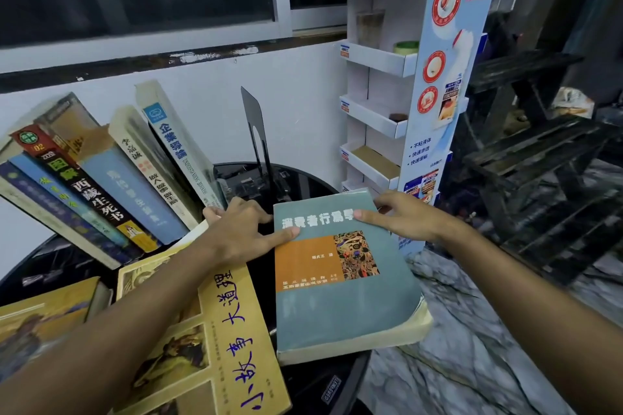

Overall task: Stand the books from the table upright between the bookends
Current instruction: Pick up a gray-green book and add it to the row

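Note:
A thick teal book (340, 307) with an orange panel lies flat at the right edge of the black round table (303, 185). My left hand (242, 232) rests on its upper left corner, thumb on the cover. My right hand (401, 216) grips its top right corner. Several books (135, 178) stand leaning in a row at the left. A black bookend (258, 131) stands upright behind the teal book, with a gap between it and the row. A yellow book (215, 340) lies flat under my left forearm. Another yellowish book (43, 320) lies at the far left.
A white and blue cardboard display rack (435, 77) stands just right of the table against the wall. Dark wooden steps (539, 162) stand farther right. The floor below is marble-patterned (472, 347). A white wall and window lie behind the books.

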Demonstrator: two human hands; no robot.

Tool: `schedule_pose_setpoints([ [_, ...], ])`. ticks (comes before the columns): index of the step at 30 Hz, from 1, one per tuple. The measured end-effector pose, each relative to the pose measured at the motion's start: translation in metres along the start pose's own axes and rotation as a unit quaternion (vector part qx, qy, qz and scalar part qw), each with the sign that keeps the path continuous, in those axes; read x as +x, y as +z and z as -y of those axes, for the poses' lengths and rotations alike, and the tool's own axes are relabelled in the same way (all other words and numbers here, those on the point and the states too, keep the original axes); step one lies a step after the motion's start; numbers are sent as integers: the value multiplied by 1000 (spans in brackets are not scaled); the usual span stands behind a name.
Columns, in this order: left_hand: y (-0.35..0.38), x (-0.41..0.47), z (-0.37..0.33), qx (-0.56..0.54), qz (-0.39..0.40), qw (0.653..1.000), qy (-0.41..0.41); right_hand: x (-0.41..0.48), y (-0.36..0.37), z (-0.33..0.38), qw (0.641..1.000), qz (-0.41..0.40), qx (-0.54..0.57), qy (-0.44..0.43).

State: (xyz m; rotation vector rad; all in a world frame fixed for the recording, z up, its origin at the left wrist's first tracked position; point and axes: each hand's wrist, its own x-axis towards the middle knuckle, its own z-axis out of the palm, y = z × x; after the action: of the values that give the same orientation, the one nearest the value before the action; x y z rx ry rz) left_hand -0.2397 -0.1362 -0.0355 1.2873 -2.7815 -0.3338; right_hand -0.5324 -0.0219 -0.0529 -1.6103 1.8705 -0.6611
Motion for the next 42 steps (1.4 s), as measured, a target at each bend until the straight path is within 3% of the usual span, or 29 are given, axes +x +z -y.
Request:
schedule_pose_setpoints([
  [5, -3, 1, -1, 14, 21, 1000, -5, -1, 2, 0, 996, 7, 84, 28],
  [15, -4, 2, -3, -7, 22, 1000, -8, -5, 6, 14, 977, -77, 197, 5],
  [23, -11, -6, 2, -130, -36, 991, 22, -12, -5, 29, 968, -132, 206, -47],
  [29, -41, -22, -8, -333, -81, 938, 57, -19, -31, 56, 964, -188, 156, -107],
  [34, -58, -32, -13, -483, -140, 861, 71, -29, -47, 81, 953, -218, 151, -144],
  [37, -65, -39, -21, -510, -203, 832, 83, -32, -50, 91, 946, -240, 153, -154],
  [42, -69, -48, -23, -461, -278, 837, 101, -35, -49, 101, 934, -250, 176, -187],
])
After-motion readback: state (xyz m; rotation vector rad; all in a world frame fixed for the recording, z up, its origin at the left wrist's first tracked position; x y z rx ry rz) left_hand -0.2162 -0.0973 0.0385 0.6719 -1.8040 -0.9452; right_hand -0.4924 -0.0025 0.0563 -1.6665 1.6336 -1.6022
